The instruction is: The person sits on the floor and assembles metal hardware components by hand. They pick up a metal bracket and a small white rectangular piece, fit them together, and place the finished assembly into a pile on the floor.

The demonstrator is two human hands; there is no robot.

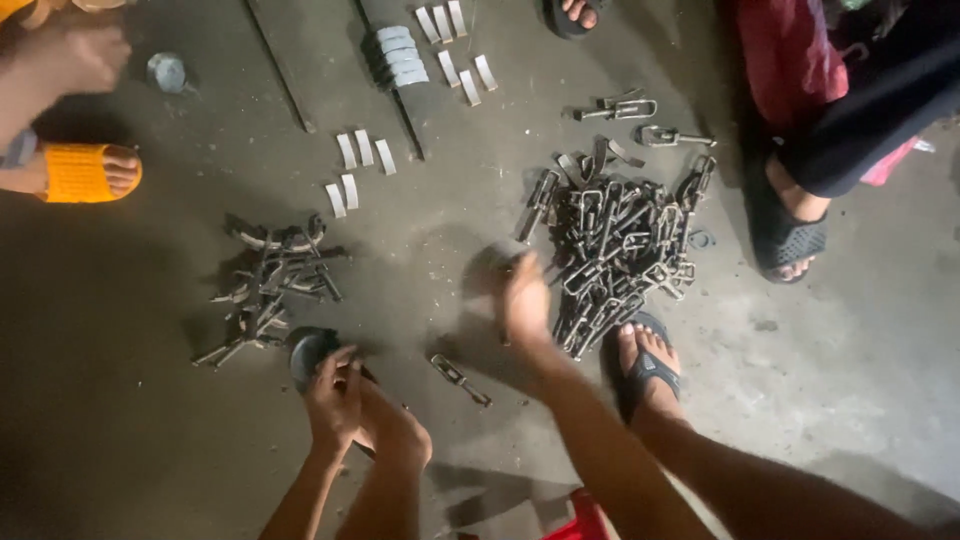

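Your right hand (524,300) reaches out, blurry, to the big pile of metal links (620,250) on the floor; you cannot tell if it grips anything. Your left hand (335,395) is curled around a small part beside the round dark block (308,352).

A grey concrete floor (130,430) is strewn with a pile of metal links (620,250) just beyond the right hand (525,300), darker metal pieces (270,285) above the left hand (335,395), and pale strips (360,165) farther out.

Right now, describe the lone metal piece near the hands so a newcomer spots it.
Start at the big heap of metal links right of centre on the concrete floor. Down-left of it, past the blurred reaching hand, lies one small link: alone on bare floor, in no heap.
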